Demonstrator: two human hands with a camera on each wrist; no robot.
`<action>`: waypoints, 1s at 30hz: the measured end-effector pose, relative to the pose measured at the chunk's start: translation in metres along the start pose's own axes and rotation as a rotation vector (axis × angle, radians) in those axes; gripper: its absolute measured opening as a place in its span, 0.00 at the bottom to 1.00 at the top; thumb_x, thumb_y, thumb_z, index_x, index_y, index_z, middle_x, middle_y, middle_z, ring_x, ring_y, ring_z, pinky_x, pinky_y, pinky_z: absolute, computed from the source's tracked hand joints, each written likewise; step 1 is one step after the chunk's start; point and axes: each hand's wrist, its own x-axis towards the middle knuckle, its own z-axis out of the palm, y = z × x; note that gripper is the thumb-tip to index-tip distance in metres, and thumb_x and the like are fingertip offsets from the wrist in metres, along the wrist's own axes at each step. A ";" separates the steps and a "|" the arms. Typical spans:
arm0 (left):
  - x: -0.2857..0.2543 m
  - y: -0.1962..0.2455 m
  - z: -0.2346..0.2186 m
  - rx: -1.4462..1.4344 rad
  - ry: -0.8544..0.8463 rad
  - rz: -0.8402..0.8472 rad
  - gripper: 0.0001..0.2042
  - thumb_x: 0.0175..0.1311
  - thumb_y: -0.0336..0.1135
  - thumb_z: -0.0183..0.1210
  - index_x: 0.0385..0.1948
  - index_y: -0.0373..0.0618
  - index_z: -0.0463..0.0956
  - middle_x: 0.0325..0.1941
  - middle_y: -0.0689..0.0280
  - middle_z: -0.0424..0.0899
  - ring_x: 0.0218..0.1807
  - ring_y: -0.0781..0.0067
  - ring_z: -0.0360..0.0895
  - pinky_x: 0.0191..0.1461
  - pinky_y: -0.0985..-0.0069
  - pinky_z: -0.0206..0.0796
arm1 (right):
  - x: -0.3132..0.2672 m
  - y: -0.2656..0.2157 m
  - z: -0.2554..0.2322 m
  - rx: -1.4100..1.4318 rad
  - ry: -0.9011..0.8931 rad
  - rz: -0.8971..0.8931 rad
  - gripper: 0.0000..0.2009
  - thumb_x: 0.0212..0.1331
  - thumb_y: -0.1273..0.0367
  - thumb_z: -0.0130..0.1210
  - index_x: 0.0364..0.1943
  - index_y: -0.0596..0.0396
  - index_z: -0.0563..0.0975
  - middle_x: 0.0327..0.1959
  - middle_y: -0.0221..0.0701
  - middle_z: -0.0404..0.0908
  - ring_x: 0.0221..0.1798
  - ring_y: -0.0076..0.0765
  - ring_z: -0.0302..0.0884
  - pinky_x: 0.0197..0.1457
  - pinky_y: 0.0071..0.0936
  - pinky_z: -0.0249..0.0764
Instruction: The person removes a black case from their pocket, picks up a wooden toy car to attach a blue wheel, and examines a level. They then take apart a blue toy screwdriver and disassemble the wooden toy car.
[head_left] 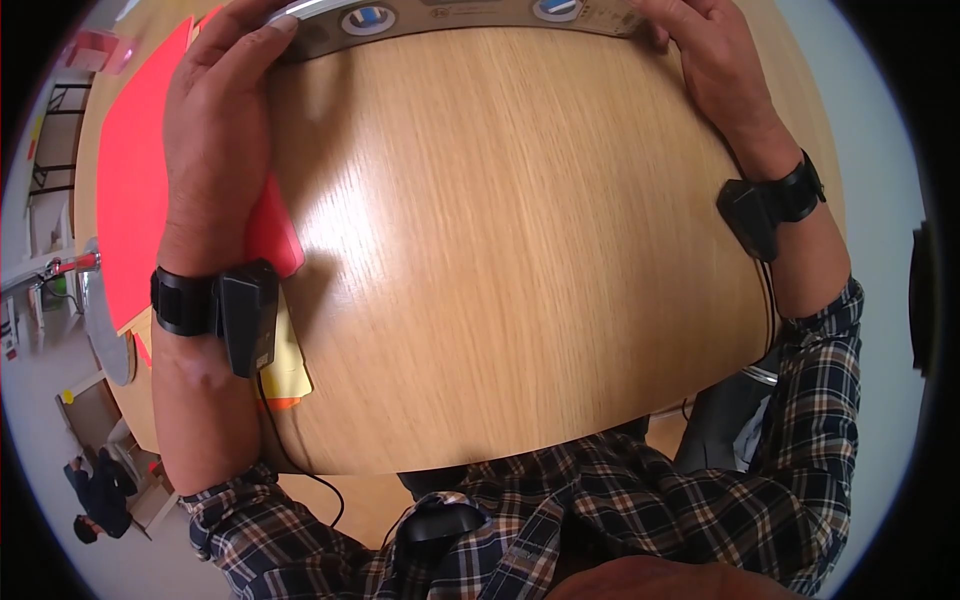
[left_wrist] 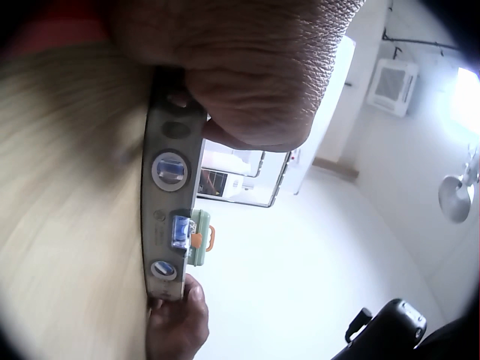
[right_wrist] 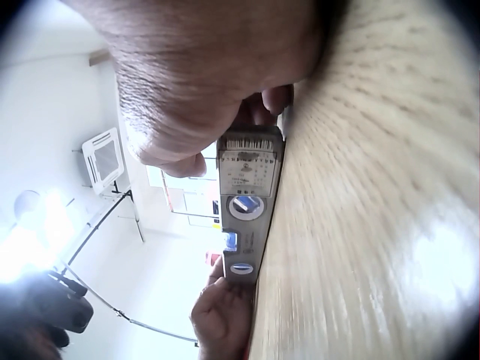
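Observation:
A grey spirit level (head_left: 460, 17) with blue vials stands on its edge on the wooden table (head_left: 480, 250), at the top of the head view. The left hand (head_left: 222, 130) grips its left end, thumb on the near side. At its right end, the right hand (head_left: 722, 75) holds it between thumb and fingers. In the left wrist view the level (left_wrist: 161, 217) runs from the left hand (left_wrist: 240, 67) down to the right hand (left_wrist: 178, 322). A barcode label shows on the level (right_wrist: 247, 176) beside the right hand (right_wrist: 202, 82) in the right wrist view.
Red sheets (head_left: 135, 190) and a yellow sheet (head_left: 290, 360) lie under and beside the left arm. A green case with an orange handle (left_wrist: 201, 238) stands beyond the level. Another person (head_left: 100, 495) is in the background at the lower left.

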 end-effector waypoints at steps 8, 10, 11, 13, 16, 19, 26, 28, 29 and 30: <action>-0.009 0.010 0.032 -0.022 0.207 0.076 0.11 0.81 0.28 0.59 0.58 0.34 0.81 0.52 0.63 0.88 0.53 0.72 0.85 0.62 0.76 0.77 | 0.005 0.005 0.003 -0.029 0.026 0.023 0.11 0.76 0.63 0.64 0.50 0.55 0.86 0.37 0.21 0.83 0.36 0.16 0.73 0.40 0.18 0.68; -0.009 0.011 0.028 -0.071 0.192 0.007 0.12 0.81 0.27 0.60 0.59 0.33 0.82 0.54 0.64 0.88 0.55 0.74 0.84 0.64 0.77 0.76 | 0.004 -0.003 0.006 -0.078 0.034 0.077 0.10 0.76 0.63 0.63 0.50 0.54 0.86 0.36 0.20 0.83 0.35 0.15 0.73 0.39 0.17 0.68; -0.009 0.011 0.029 -0.069 0.186 -0.002 0.11 0.81 0.28 0.59 0.59 0.34 0.82 0.53 0.64 0.88 0.54 0.74 0.84 0.63 0.77 0.76 | 0.003 -0.003 0.006 -0.077 0.033 0.075 0.10 0.76 0.63 0.63 0.50 0.54 0.86 0.36 0.20 0.83 0.35 0.15 0.73 0.39 0.17 0.68; -0.008 0.011 0.028 -0.066 0.182 -0.011 0.11 0.82 0.29 0.59 0.58 0.35 0.82 0.53 0.64 0.88 0.53 0.74 0.84 0.62 0.77 0.77 | 0.003 -0.003 0.006 -0.064 0.036 0.063 0.10 0.77 0.63 0.62 0.50 0.54 0.86 0.36 0.19 0.82 0.35 0.14 0.72 0.39 0.16 0.67; -0.006 0.013 0.026 -0.038 0.204 -0.076 0.11 0.83 0.30 0.58 0.58 0.36 0.82 0.52 0.65 0.88 0.52 0.76 0.84 0.60 0.78 0.77 | 0.004 -0.005 0.007 -0.083 0.048 0.090 0.10 0.78 0.63 0.61 0.51 0.53 0.86 0.36 0.18 0.82 0.35 0.13 0.72 0.39 0.15 0.66; -0.007 0.013 0.026 -0.012 0.203 -0.075 0.11 0.84 0.30 0.57 0.58 0.37 0.83 0.51 0.66 0.87 0.51 0.77 0.83 0.59 0.79 0.77 | 0.003 -0.006 0.006 -0.091 0.032 0.068 0.10 0.78 0.63 0.61 0.51 0.53 0.86 0.36 0.18 0.82 0.35 0.13 0.71 0.39 0.15 0.66; -0.006 0.016 0.026 -0.068 0.194 -0.101 0.11 0.84 0.30 0.57 0.58 0.36 0.83 0.51 0.67 0.87 0.51 0.78 0.83 0.60 0.80 0.76 | 0.004 -0.007 0.007 -0.093 0.047 0.091 0.10 0.78 0.63 0.60 0.51 0.54 0.86 0.37 0.18 0.82 0.35 0.13 0.71 0.39 0.15 0.66; -0.007 0.017 0.027 -0.077 0.199 -0.104 0.11 0.84 0.29 0.57 0.58 0.36 0.82 0.51 0.67 0.86 0.52 0.78 0.82 0.60 0.80 0.76 | 0.005 -0.007 0.007 -0.116 0.041 0.078 0.10 0.78 0.63 0.60 0.51 0.54 0.86 0.37 0.18 0.82 0.36 0.13 0.71 0.39 0.15 0.66; -0.009 0.017 0.027 -0.037 0.187 -0.062 0.11 0.84 0.29 0.56 0.59 0.36 0.82 0.51 0.68 0.86 0.52 0.78 0.82 0.61 0.80 0.75 | 0.005 -0.007 0.007 -0.115 0.042 0.076 0.10 0.78 0.63 0.60 0.51 0.54 0.86 0.37 0.18 0.82 0.36 0.13 0.71 0.39 0.15 0.66; -0.010 0.016 0.027 0.003 0.176 -0.019 0.11 0.84 0.29 0.56 0.59 0.36 0.82 0.51 0.68 0.86 0.52 0.79 0.82 0.61 0.80 0.75 | 0.006 -0.007 0.007 -0.106 0.038 0.075 0.11 0.79 0.63 0.60 0.51 0.54 0.86 0.37 0.18 0.82 0.35 0.14 0.71 0.39 0.15 0.67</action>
